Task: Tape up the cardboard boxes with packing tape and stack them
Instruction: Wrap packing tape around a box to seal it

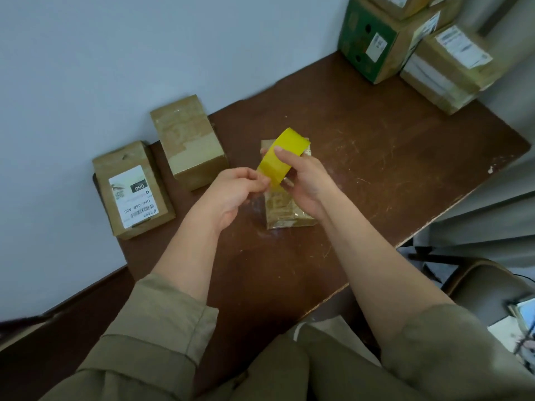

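- The right hand [304,183] holds a yellow roll of packing tape [282,156] above the table, with the fingers curled round the roll from the far side and the thumb on the near side.
- The left hand [238,188] pinches the loose end of the tape at the lower edge of the roll, thumb and fingertips pressed together.
- Directly under the roll lies a small brown cardboard box wrapped in shiny tape [285,211], flat on the dark brown scratched wooden table [376,157].
- To the left stand two more brown cardboard boxes: one with a white printed label [131,189] at the table's left edge, and one plain box with tape strips [188,140] just beside it, near the pale wall [115,53].
- At the far right corner of the table there is a stack of boxes: a green printed carton [367,39] with another box on top, and a taped brown box with a white shipping label [451,68] touching its right side.
- Both forearms are bare, with olive sleeves [162,328] rolled up.
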The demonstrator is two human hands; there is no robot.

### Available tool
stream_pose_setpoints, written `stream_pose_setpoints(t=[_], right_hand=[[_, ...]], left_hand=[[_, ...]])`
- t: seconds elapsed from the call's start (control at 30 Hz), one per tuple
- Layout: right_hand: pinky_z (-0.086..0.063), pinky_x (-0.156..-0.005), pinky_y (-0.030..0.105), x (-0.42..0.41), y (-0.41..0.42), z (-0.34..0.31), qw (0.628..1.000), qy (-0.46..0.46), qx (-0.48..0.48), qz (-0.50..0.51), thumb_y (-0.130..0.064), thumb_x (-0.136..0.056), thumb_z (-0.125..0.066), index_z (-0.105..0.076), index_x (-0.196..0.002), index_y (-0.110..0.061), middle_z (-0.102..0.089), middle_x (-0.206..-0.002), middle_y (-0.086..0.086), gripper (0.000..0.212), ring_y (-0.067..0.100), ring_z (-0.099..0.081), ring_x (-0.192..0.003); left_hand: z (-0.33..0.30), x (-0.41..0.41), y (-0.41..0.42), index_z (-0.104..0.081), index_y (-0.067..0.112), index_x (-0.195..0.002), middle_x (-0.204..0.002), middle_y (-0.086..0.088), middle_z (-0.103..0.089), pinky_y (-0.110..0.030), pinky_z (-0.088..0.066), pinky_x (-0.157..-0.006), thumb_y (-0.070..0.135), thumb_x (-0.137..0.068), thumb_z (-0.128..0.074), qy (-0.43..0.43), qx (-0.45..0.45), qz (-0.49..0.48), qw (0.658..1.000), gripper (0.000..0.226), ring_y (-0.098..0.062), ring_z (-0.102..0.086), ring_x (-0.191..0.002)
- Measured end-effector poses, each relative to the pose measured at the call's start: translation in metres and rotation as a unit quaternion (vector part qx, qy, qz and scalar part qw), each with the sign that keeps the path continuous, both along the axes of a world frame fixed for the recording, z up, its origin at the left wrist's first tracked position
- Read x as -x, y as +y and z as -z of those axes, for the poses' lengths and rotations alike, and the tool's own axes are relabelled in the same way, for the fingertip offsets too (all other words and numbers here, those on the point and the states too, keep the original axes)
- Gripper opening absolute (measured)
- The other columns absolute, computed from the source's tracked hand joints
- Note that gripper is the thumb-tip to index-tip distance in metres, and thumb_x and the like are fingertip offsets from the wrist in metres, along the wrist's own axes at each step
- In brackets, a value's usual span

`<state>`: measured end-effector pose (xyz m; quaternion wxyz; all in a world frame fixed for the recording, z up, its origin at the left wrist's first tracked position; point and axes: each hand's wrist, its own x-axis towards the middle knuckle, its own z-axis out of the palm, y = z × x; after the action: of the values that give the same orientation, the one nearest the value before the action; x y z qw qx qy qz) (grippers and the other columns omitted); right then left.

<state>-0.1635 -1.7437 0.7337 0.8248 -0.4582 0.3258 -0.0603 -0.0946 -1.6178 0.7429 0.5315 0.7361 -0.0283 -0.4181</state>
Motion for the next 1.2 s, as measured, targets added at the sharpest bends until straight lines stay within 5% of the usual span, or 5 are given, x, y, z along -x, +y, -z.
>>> stream_pose_setpoints(t=[0.5, 0.73, 0.9, 1.0, 1.2], right_hand=[[-0.053, -0.080, 0.013, 0.001, 0.116, 0.053, 0.957, 0.008, 0.255, -0.137, 0.014, -0.080, -0.071, -0.067, -0.103, -0.008, -0.072, -0.096, 0.003, 0.033, -0.010, -0.066, -0.077], [-0.048, -0.075, 0.007, 0.031, 0.135, 0.090, 0.936, 0.040, 0.305, -0.173, 0.013, -0.077, -0.073, -0.068, -0.096, -0.016, -0.070, -0.088, -0.008, 0.036, -0.014, -0.063, -0.076], [-0.048, -0.072, 0.007, 0.047, 0.143, 0.106, 0.917, 0.063, 0.339, -0.203, 0.012, -0.074, -0.075, -0.071, -0.097, -0.009, -0.070, -0.089, -0.003, 0.031, 0.004, -0.065, -0.080], [-0.048, -0.072, 0.010, 0.049, 0.144, 0.107, 0.923, 0.072, 0.325, -0.194, 0.015, -0.074, -0.073, -0.072, -0.097, -0.003, -0.070, -0.086, -0.003, 0.029, 0.004, -0.064, -0.078], [-0.056, -0.088, 0.043, 0.041, 0.141, 0.106, 0.922, 0.080, 0.313, -0.214, 0.017, -0.066, -0.062, -0.072, -0.098, -0.006, -0.076, -0.097, 0.009, 0.040, 0.024, -0.071, -0.097]], left_hand=[[0.055, 0.027, 0.130, -0.067, 0.011, -0.088, -0.063, 0.005, -0.069, -0.014, -0.038, -0.051, 0.018, -0.088, -0.073, 0.235, -0.128, -0.166, 0.949, 0.009, -0.005, -0.052, -0.060], [0.096, 0.065, 0.137, -0.068, 0.008, -0.081, -0.082, -0.003, -0.075, -0.023, -0.056, -0.059, 0.027, -0.093, -0.069, 0.123, -0.194, -0.240, 0.943, 0.023, -0.016, -0.070, -0.075], [0.111, 0.066, 0.136, -0.071, 0.016, -0.064, -0.059, 0.001, -0.071, -0.036, -0.061, -0.070, 0.036, -0.087, -0.071, -0.020, -0.345, -0.133, 0.929, 0.031, -0.016, -0.071, -0.061], [0.116, 0.066, 0.134, -0.072, 0.013, -0.086, -0.085, -0.004, -0.075, -0.035, -0.056, -0.078, 0.043, -0.084, -0.071, -0.058, -0.414, -0.071, 0.906, 0.030, -0.025, -0.071, -0.084], [0.127, 0.083, 0.145, -0.061, 0.016, -0.097, -0.092, -0.010, -0.072, -0.044, -0.055, -0.081, 0.073, -0.081, -0.053, -0.073, -0.464, -0.040, 0.882, 0.060, -0.032, -0.070, -0.089]])
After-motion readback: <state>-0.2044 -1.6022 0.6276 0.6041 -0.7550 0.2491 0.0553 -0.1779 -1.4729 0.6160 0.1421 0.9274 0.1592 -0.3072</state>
